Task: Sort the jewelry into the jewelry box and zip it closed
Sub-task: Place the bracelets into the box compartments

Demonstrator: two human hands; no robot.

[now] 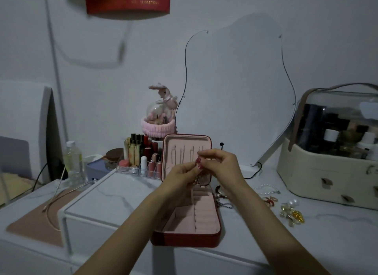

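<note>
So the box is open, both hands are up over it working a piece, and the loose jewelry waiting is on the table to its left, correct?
Not quite: the loose jewelry lies on the table to the right of the box, not the left. The head view shows it. The rest holds: the box is open, and the left hand and right hand pinch a small piece over it.

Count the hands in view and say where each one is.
2. The left hand and the right hand meet above the open jewelry box, both pinching a small jewelry piece.
</note>
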